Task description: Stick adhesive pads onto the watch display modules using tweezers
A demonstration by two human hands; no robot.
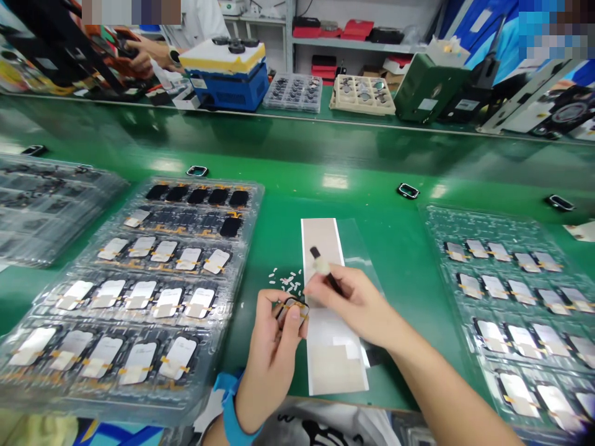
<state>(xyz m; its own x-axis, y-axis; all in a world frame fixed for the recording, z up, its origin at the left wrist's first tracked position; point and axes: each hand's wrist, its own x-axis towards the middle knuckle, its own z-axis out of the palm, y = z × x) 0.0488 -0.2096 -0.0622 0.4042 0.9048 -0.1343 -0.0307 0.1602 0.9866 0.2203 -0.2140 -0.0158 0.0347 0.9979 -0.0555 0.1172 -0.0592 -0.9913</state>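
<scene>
My left hand, with a blue band at its wrist, grips a small watch screen between thumb and fingers. Its dark edge and some orange tape show, while the thumb covers part of it. Just above and to the right, my right hand is closed on a slim dark tool with a pale section; its exact kind is unclear. Both hands are over or beside a long beige sheet with white edges. Small white scraps lie scattered left of the sheet.
To the left stands a clear tray of watch screens, with more stacked trays beyond. Another tray of screens is on the right. Watch frames line the back ledge. Behind it are a blue box and a co-worker's hand.
</scene>
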